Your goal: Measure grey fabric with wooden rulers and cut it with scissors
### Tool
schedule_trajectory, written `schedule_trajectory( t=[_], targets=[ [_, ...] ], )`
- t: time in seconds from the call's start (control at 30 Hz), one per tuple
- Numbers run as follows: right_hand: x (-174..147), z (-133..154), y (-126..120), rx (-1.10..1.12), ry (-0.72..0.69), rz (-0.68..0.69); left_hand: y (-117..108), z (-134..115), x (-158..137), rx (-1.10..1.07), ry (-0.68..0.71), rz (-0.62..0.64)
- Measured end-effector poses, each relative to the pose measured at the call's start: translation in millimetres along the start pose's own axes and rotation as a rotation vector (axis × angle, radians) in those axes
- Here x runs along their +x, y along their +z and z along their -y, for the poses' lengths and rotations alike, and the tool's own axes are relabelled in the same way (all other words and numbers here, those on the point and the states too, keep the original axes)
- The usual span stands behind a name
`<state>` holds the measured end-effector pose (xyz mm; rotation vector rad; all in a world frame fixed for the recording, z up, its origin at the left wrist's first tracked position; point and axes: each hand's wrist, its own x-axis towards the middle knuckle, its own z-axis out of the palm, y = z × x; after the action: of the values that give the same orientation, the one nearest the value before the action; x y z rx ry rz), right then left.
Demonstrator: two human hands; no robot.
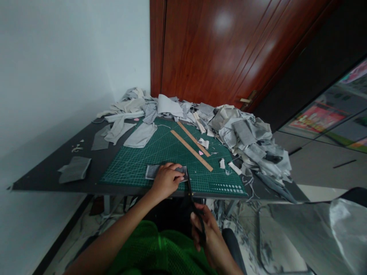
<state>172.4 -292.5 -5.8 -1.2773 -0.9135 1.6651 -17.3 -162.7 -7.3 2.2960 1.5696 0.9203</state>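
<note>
A small grey rectangle of fabric (151, 172) with pale edges lies on the green cutting mat (134, 162) near its front edge. My left hand (166, 178) rests on top of it, fingers pressed down and partly covering it. My right hand (208, 233) grips the black handles of a pair of scissors (189, 193). Their blades point away from me and meet the right end of the fabric. I cannot tell whether the blades are apart. Two wooden rulers (192, 151) lie slanted on the mat beyond my hands.
Heaped grey and white cloth pieces (243, 131) cover the table's back and right. A folded grey piece (75, 169) lies on the dark table (43, 177) at left. Pink chalk (200, 152) and small scraps (222, 163) sit on the mat. Behind are a wooden door (206, 53) and a white wall (71, 57).
</note>
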Motion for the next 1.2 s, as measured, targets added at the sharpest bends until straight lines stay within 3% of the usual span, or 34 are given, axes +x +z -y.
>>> schedule_trajectory(
  t=[1.2],
  targets=[
    [-7, -12, 1, -0.049, 0.011, -0.043, 3, 2, -1, -0.011, 0.007, -0.017]
  ],
)
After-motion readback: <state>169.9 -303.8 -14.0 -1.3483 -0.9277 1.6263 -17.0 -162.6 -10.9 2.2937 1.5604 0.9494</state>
